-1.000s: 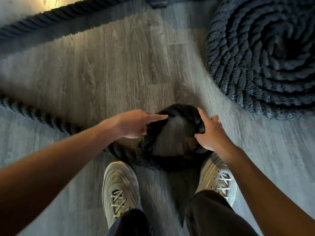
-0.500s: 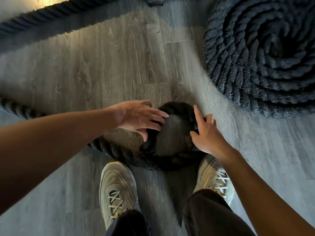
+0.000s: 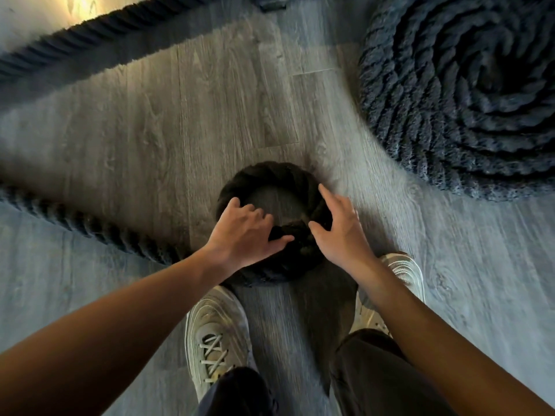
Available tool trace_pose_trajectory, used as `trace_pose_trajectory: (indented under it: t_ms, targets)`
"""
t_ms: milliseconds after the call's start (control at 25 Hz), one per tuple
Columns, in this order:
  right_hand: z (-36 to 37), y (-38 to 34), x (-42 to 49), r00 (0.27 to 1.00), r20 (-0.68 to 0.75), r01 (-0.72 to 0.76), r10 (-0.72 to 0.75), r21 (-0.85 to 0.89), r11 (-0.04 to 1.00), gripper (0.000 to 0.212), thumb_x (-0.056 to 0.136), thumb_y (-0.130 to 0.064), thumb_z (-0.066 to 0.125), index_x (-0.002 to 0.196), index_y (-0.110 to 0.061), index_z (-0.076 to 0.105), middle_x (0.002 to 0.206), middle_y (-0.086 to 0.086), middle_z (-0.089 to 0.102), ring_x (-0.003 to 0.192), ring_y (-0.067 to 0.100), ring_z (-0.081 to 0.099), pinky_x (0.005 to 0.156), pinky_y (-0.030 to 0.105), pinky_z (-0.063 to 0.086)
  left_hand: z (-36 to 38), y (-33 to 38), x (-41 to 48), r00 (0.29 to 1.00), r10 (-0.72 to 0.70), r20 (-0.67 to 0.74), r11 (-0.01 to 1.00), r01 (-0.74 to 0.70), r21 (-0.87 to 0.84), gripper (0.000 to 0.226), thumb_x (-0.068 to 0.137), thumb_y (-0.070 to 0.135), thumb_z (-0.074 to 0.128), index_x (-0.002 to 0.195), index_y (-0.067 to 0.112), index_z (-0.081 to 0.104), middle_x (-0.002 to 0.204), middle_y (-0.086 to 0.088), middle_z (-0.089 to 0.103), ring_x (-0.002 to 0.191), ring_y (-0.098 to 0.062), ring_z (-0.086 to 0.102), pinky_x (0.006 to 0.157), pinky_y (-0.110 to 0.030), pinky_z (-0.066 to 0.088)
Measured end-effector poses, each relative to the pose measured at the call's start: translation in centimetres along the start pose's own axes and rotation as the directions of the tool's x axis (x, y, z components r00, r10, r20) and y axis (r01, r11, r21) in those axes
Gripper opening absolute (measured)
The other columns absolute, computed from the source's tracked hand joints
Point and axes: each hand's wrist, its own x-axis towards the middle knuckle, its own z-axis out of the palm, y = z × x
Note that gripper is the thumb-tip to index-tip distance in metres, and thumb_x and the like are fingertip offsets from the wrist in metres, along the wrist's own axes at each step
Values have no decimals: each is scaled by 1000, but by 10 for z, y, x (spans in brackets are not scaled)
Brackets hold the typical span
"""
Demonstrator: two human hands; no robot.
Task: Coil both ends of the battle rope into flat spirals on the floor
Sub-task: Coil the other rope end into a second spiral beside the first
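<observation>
1 loop so far: the starter loop [image 3: 270,178] for the 2nd end lies flat on the floor [image 3: 150,130], right in front of my toes, bare boards showing through the hole.
Rope tip: the tip [image 3: 292,235] sits at the near side of the ring, between my 2 thumbs, pinned so the ring can't spring open.
Left hand: my left hand [image 3: 243,232] has fingers hooked over the near-left of the ring and thumb reaching to the tip, clamping it as far as I can tell.
Right hand: my right hand [image 3: 339,226] has fingers straight along the right side. It's pressing, not gripping.
Hands: apart, 1 each side of the ring.
Feed rope: the feed rope [image 3: 90,223] trails off to my left, ready to wind round.
Finished spiral: the finished spiral [image 3: 450,121] is upper right, well apart, so 1 of 2 looks done.
Shoes: my left shoe [image 3: 216,334] and right shoe [image 3: 399,274] are planted just behind the ring.
My guess: the hole's too wide, so snug it up before turn 2.
</observation>
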Motion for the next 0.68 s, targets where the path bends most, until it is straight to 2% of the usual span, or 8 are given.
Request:
trace_pose_trajectory:
  t_ms: [80,240,360,520,600,680]
  targets:
    - [-2,-1,5,999,27,-39,39,12,999,71,95,-29,62,155,-37,25,141,-1,37,132,24,38,106,34,35,0,2,2,999,10,48,999,-8,-45,79,93,76,10,84,22,67,79,3,70,82,-20,68,72,-37,35]
    - [-6,-2,11,994,91,-65,66,-16,998,74,95,-27,63,156,-36,22,142,1,35,132,24,39,104,33,36,-6,2,0,999,19,27,997,-17,-78,75,94,77,16,73,21,61,67,2,65,68,-21,67,63,-34,42]
    - [-10,-2,10,988,140,-65,70,-37,997,75,95,-26,64,156,-37,22,139,3,36,126,25,44,96,28,36,-11,15,0,998,-24,60,995,29,-92,75,96,74,17,66,21,61,65,0,64,67,-22,67,56,-32,36]
    - [-12,4,-12,986,144,-75,84,-70,995,73,94,-32,63,154,-42,24,136,5,38,124,26,45,95,29,36,-17,32,8,985,-155,76,972,166,-167,72,99,71,22,50,21,38,48,0,39,63,-22,66,52,-31,31]
    - [-5,5,-26,985,115,-125,127,-17,992,66,97,-41,56,151,-52,20,131,4,38,114,24,49,92,31,38,-17,32,8,986,-150,76,970,162,-183,71,99,71,21,50,22,37,51,-1,45,63,-22,66,53,-32,31]
    - [7,1,-31,970,110,-221,216,41,974,62,98,-53,44,150,-57,10,138,11,31,120,32,48,99,40,40,-14,28,4,989,-126,72,973,137,-186,71,97,73,21,53,20,39,56,-1,52,61,-21,66,53,-32,31]
